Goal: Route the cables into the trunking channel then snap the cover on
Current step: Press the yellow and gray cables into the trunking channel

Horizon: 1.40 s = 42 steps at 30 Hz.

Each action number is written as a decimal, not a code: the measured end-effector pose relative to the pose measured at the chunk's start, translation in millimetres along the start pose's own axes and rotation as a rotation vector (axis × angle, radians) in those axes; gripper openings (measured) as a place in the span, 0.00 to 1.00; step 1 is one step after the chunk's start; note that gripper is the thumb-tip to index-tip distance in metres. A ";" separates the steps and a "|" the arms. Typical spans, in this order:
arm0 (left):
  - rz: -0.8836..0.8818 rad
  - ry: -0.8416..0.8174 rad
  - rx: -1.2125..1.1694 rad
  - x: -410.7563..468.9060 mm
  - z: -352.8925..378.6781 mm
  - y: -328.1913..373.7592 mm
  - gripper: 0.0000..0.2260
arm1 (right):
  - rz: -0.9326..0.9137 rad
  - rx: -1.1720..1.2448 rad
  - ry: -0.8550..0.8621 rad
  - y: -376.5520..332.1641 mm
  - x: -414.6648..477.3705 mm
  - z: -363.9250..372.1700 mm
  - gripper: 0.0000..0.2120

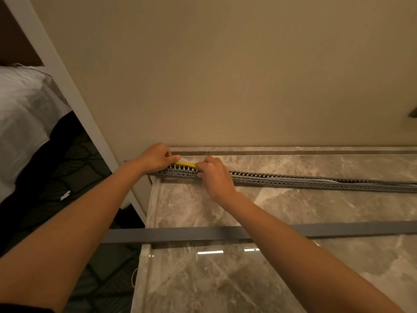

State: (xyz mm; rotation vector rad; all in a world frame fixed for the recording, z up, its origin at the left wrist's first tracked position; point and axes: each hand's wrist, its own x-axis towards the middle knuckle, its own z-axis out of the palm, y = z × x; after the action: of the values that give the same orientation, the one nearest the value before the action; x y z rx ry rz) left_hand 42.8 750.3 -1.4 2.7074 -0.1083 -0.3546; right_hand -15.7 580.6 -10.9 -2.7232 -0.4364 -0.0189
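A grey slotted trunking channel [293, 180] lies along the far part of a marble tabletop [225, 279], running from the table's left end off to the right. A yellow cable [186, 164] shows above the channel's left end. My left hand [155, 158] pinches the cable at the channel's left tip. My right hand [214, 175] grips the cable just to the right and rests on the channel. Pale cables lie inside the channel farther right. The flat grey cover [338, 230] lies across the table nearer to me, under my right forearm.
A beige wall [225, 75] rises right behind the table. Left of the table stand a white frame post [74, 105], a bed with white bedding [22, 114] and dark patterned floor. A loop of yellow cable [134, 276] hangs by the table's left edge.
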 end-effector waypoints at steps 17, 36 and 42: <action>0.496 0.018 0.192 -8.5 -12.2 -22.2 0.10 | 0.036 0.028 0.113 -0.3 1.0 7.4 0.10; 0.386 0.409 0.373 -39.4 15.5 13.8 0.10 | -0.079 -0.177 0.200 1.5 -11.6 21.1 0.18; -0.036 0.334 0.101 -35.0 12.8 34.9 0.05 | -0.153 -0.080 0.213 6.2 -19.5 24.7 0.19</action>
State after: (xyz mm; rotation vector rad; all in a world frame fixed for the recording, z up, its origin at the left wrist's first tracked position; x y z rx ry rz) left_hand 4.8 717.9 9.4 2.8282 0.0182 0.0993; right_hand -33.5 578.6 -37.5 -2.7196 -0.5908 -0.3707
